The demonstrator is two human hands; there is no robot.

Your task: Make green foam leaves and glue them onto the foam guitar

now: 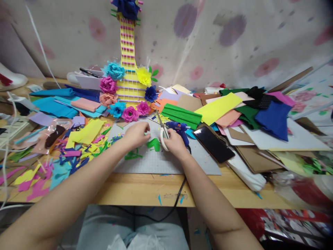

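Observation:
My right hand [176,143] is closed on a pair of scissors [164,136] with white handles. The blades point away from me over the grey cutting mat [166,168]. Close by on the left, my left hand [135,134] is pinched above the mat; a small pale green bit shows at its fingertips, too small to name. Between and just below the hands lies a green paper leaf shape [154,144]. More green paper scraps [133,155] lie under my left wrist. A blue glue gun [179,127] rests right beside my right hand, its cord running off the table's front edge.
At the back stands a yellow paper guitar [128,74] with paper flowers around its body. Colourful scraps [85,147] cover the left side. A black phone [213,143] lies on the right, near stacked crepe paper [218,108] and cardboard [256,159]. The wooden table edge [140,191] is nearest me.

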